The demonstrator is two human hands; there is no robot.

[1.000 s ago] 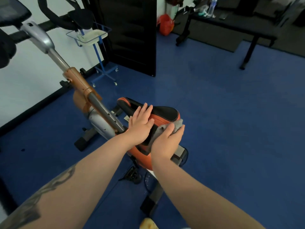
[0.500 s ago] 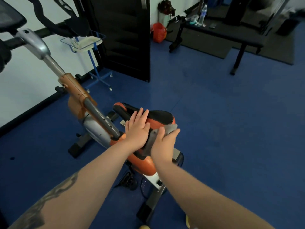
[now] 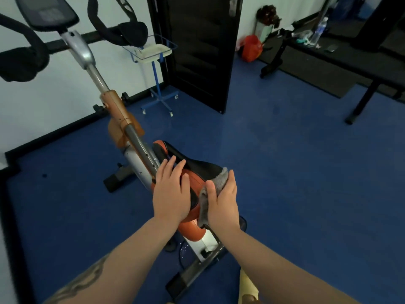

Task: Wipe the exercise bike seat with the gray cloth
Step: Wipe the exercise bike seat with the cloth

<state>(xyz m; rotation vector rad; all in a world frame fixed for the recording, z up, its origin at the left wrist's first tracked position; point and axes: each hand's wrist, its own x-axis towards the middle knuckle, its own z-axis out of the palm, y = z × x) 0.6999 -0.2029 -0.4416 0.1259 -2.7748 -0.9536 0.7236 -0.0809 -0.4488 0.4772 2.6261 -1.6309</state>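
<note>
Seat (image 3: 197, 170) of the exercise bike, black on top with orange sides, lies directly under both hands. On its near right edge the right hand (image 3: 223, 202) presses the gray cloth (image 3: 215, 185) against the seat, palm down, fingers together and curved over the fabric, thumb tucked along the cloth's left fold; the cloth bunches out past the fingertips and hangs a little below the thumb. Just to the left of it, touching the seat but not the cloth, the left hand (image 3: 171, 191) lies flat and spread on the orange side, fingers extended toward the seat's nose, holding nothing. A tattooed forearm leads back from that hand. Below the hands the bike's rear foot (image 3: 192, 275) rests on the blue floor (image 3: 295, 183). Beyond the left hand's fingertips the frame post (image 3: 122, 119) rises, orange then silver, up to the console (image 3: 43, 12) and black padded handlebars (image 3: 122, 29). Farther off, past the right hand, stand a blue wheeled stand (image 3: 156, 80) with a white tray, a black door panel (image 3: 197, 51), a red bag (image 3: 251, 48) and a dark bench (image 3: 350, 62).
</note>
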